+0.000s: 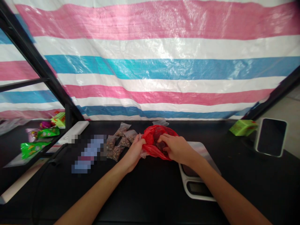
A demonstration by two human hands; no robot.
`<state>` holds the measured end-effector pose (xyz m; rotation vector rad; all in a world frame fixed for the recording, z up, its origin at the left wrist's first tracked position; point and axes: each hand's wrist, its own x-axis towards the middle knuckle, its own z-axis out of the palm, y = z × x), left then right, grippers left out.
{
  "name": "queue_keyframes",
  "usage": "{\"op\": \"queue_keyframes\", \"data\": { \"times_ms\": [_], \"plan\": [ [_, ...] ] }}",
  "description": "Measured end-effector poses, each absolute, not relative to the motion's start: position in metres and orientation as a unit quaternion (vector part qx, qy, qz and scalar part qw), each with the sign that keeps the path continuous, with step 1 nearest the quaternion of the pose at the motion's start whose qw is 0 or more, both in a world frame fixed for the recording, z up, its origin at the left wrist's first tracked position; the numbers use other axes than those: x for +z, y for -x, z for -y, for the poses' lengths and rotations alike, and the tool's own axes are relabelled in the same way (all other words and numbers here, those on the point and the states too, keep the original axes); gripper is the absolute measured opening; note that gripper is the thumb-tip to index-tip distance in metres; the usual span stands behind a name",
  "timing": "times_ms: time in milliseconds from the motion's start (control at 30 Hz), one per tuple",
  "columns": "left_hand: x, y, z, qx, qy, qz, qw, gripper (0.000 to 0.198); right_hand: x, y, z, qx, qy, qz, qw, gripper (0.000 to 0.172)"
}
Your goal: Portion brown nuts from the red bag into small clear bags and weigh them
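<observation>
Red plastic bag (152, 132) sits bunched between the two hands, just over the far left corner of a white kitchen scale (187, 184). Fingers (165, 138) of the right hand (177, 149) curl over the bag's mouth, half closed, their tips dipping inside towards dark lumps (161, 145) whose kind is hard to make out. Fingers (141, 141) of the left hand (133, 153) close on a fold at the bag's left edge, pinching the film. The thin plastic looks soft and slippery, likely to crumple and slide, and the load seems fairly light, so the gathered rim looks the surest place to take hold. To the left, small clear bags (114, 152) of brown pieces lie touching in a loose cluster on the black table (140, 200), and a crumpled clear bag (160, 122) lies just beyond the red one. Further right stand a green box (243, 127) and a dark tablet (272, 137) in a white case.
</observation>
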<state>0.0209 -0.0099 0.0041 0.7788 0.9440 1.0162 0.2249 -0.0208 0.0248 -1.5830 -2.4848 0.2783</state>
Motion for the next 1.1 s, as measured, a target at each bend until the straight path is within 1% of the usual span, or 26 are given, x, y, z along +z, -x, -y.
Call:
{"op": "queue_keyframes", "data": {
  "times_ms": [200,300,433,533,600,700,767,867,933,1033,1100],
  "plan": [
    [0.001,-0.018,0.004,0.475,-0.324,-0.366,0.732,0.025,0.024,-0.221,0.022,0.113,0.552,0.82,0.103,0.021],
    [-0.006,-0.017,0.003,0.475,-0.375,-0.377,0.702,0.029,0.023,-0.222,0.022,0.113,0.562,0.813,0.101,0.02],
    [-0.012,-0.016,0.001,0.447,-0.484,-0.449,0.603,0.037,0.022,-0.223,0.021,0.115,0.565,0.811,0.101,0.02],
    [-0.009,-0.013,0.0,0.435,-0.549,-0.482,0.526,0.048,0.024,-0.223,0.021,0.122,0.57,0.806,0.1,0.021],
    [-0.004,-0.009,0.0,0.464,-0.586,-0.483,0.455,0.056,0.025,-0.223,0.021,0.126,0.575,0.802,0.1,0.023],
    [0.003,-0.003,-0.001,0.531,-0.615,-0.475,0.339,0.063,0.027,-0.224,0.022,0.127,0.581,0.798,0.098,0.022],
    [0.007,0.001,-0.002,0.544,-0.613,-0.48,0.314,0.065,0.028,-0.225,0.021,0.122,0.586,0.796,0.092,0.021],
    [0.014,0.004,-0.005,0.549,-0.597,-0.487,0.324,0.067,0.029,-0.226,0.021,0.111,0.591,0.794,0.084,0.026],
    [0.019,0.005,-0.005,0.569,-0.591,-0.481,0.309,0.063,0.029,-0.226,0.021,0.107,0.589,0.796,0.089,0.025],
    [0.027,0.005,0.0,0.623,-0.597,-0.453,0.225,0.053,0.028,-0.224,0.022,0.107,0.578,0.803,0.095,0.024],
    [0.03,0.003,0.007,0.646,-0.614,-0.424,0.163,0.055,0.028,-0.222,0.023,0.119,0.567,0.81,0.091,0.026]
  ]
}}
